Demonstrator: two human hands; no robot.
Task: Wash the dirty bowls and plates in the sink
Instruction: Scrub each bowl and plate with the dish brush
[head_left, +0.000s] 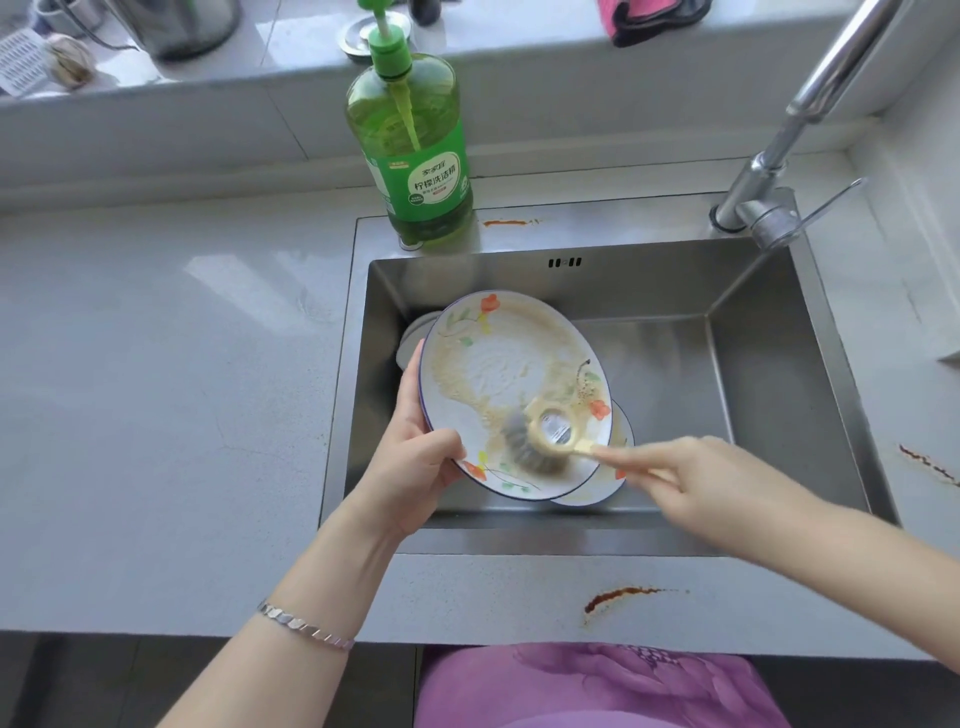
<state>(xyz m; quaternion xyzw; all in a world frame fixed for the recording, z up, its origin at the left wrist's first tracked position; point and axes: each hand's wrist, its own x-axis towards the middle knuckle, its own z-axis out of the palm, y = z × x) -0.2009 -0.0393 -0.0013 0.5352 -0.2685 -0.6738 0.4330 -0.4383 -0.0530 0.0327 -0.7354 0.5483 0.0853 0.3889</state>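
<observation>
Mid-scrub here: the left hand grips the round flower-painted white plate tilted over the steel sink, while the right hand holds the cream-handled wire scrubbing brush against it. Brown residue still rings the plate, so probably more circular scrubbing next, then a rinse.

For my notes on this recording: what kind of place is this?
Probably a home kitchen: a steel sink with a faucet, a soap bottle on its ledge, and the right hand scrubbing a dirty plate with a brush.
</observation>
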